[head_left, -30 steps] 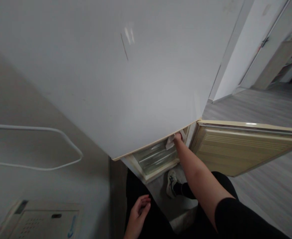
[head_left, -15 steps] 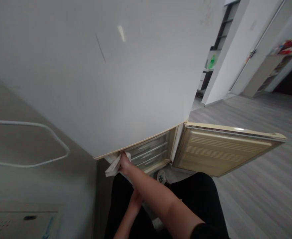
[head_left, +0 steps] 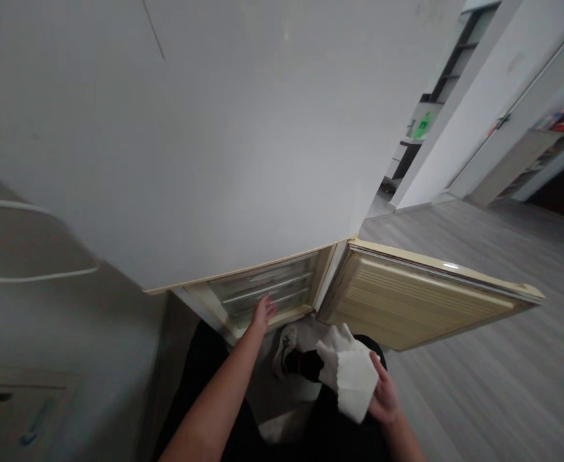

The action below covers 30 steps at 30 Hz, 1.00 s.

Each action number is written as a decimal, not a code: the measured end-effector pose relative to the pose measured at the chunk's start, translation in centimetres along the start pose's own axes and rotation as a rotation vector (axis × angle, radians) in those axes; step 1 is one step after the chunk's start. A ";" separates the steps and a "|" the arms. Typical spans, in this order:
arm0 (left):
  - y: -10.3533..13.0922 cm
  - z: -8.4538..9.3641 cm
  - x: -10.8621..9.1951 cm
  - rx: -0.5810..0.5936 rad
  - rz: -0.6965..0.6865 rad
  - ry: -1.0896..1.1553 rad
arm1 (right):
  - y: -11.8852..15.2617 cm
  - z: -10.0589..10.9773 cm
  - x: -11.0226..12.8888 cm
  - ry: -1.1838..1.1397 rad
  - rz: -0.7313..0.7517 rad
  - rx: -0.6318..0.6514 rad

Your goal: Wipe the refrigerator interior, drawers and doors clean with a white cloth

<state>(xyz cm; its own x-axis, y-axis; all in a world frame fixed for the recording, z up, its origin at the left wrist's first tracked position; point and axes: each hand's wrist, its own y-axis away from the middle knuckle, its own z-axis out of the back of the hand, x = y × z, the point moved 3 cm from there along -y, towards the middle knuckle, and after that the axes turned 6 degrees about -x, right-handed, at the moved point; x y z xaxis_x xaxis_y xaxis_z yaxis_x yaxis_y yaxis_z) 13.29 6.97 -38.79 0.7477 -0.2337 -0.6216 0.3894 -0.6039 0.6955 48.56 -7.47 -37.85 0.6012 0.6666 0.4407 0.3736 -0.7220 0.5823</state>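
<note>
The lower compartment (head_left: 289,276) of a white fridge stands open, with light ridged drawer fronts or shelves inside. My left hand (head_left: 264,310) reaches to its opening, fingers apart and nothing in them. Over my right knee, my right hand (head_left: 382,393) grips a white cloth (head_left: 353,378), which hangs loosely in folds. Just beyond the cloth, the cream compartment door (head_left: 421,295) is swung out to the right.
The big white fridge face (head_left: 243,141) rises above the compartment. A white cable (head_left: 36,277) runs along the left wall. My shoe (head_left: 284,350) is under the opening. Farther right are a grey wood floor (head_left: 478,359), a shelf unit and a green bottle (head_left: 421,125).
My right hand has drawn back from the compartment's left edge to my right knee with the cloth. My left hand has moved up from my lap to the opening. The view has shifted slightly.
</note>
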 end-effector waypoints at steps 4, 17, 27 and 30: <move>-1.0 -2.1 -1.5 -0.027 0.007 0.122 | 0.6 3.6 1.6 0.036 0.031 -0.100; 5.8 3.5 4.5 -0.030 0.199 0.197 | -2.4 -4.1 1.6 0.178 -0.209 0.160; 11.0 7.5 11.3 -0.016 0.250 0.040 | -2.1 -1.9 1.6 0.150 -0.132 0.042; 11.7 8.5 11.8 0.027 0.214 -0.050 | -1.8 -0.9 1.6 0.159 -0.139 0.010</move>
<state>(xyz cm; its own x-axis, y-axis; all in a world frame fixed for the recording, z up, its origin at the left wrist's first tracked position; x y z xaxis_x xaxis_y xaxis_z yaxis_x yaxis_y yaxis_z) 22.06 -9.33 -41.06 0.7838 -0.3960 -0.4784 0.2094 -0.5567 0.8039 48.23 -4.88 -37.59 0.4248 0.7800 0.4595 0.4523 -0.6225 0.6386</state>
